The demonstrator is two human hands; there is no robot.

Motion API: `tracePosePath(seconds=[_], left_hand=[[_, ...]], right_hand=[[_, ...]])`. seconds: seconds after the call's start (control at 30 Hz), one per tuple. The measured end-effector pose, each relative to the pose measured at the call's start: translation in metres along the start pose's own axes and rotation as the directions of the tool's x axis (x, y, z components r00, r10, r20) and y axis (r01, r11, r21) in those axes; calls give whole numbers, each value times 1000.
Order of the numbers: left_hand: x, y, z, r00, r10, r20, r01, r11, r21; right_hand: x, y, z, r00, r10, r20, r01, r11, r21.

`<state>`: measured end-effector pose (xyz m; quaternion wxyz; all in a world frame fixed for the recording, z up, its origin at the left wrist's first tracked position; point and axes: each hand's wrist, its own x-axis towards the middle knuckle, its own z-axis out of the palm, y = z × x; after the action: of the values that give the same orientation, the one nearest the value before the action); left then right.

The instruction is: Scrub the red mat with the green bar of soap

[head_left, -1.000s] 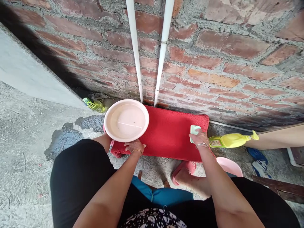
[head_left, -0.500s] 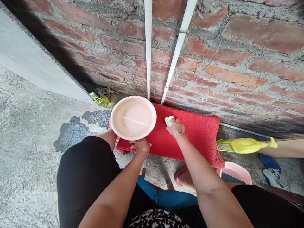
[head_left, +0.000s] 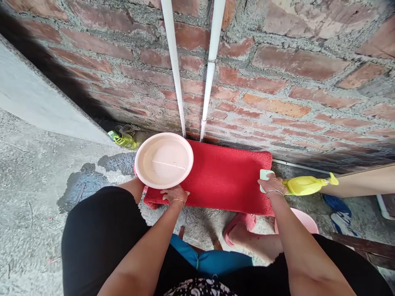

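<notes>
A pink basin [head_left: 139, 162] with clear water in it stands on the left end of a low surface covered by a red fleecy cloth [head_left: 222, 176]. My left hand [head_left: 175, 194] rests on the cloth's near edge, against the basin's front rim, fingers spread. At the cloth's right end, my right hand [head_left: 274, 184] grips a pale green, rounded rectangular block [head_left: 264, 176]. Its exact kind does not show, and my fingers hide part of it. Just beyond that hand lies a yellow spray bottle [head_left: 304, 186], partly hidden by it.
A brick wall [head_left: 271, 78] with two white pipes [head_left: 210, 74] rises behind the cloth. Yellow-green bottle [head_left: 123, 140] and wet concrete [head_left: 89, 181] lie left. A second pink basin [head_left: 304, 222] sits low right, near blue-and-white footwear [head_left: 341, 218]. My foot wears a pink slipper [head_left: 230, 230].
My right hand has moved right across the cloth with the pale green block, from the middle to the right end. My left hand stays by the basin. The view has shifted slightly right.
</notes>
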<state>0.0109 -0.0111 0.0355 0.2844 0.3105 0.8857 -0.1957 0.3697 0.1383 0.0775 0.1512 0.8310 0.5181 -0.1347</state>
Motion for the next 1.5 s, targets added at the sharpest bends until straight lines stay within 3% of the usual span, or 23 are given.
tracePosePath(seconds=[0.13,0.33,0.47,0.57,0.67,0.9,1.0,1.1,1.2,1.3,1.4,1.5], left_hand=[[-1,0,0,1000,10,-3,-10,1000,6],[0,2,2,1000,0,29,-1,1000,16],[3,2,4,999,-21,33,20,999,30],[5,2,6,999,-18,26,18,999,30],[5,1,6,1000,-11,19,10,999,31],[1,0,-1,1000,-4,26,3,1000,23],[0,1,-3,1000,-14,9,14,1000,15],[0,2,-4,1000,-10,3,10,1000,12],[-1,2,-5,1000,-8,11,8,1000,5],[-1,1,-5,1000,-8,17,8,1000,-5],[1,0,-2,1000,10,11,-10,1000,-10],[4,-1,1,1000,8,10,-7,1000,-11]], right_hand=[[-28,-80,-2,975,-223,-12,224,975,18],[-90,-223,13,834,-552,16,552,834,20],[-113,-267,28,773,-632,55,631,775,35],[-108,-263,30,773,-631,63,631,775,28],[-82,-232,22,818,-571,72,573,820,-12],[1,-92,-5,968,-249,23,250,967,-48],[19,-35,-12,997,-63,42,63,998,18],[22,-12,-17,997,48,58,-51,998,44],[16,-33,-17,999,-7,32,6,999,48],[-1,-92,-16,984,-177,4,177,983,54],[-28,-166,-14,926,-378,0,378,926,17],[-56,-229,-8,834,-552,26,552,833,-29]])
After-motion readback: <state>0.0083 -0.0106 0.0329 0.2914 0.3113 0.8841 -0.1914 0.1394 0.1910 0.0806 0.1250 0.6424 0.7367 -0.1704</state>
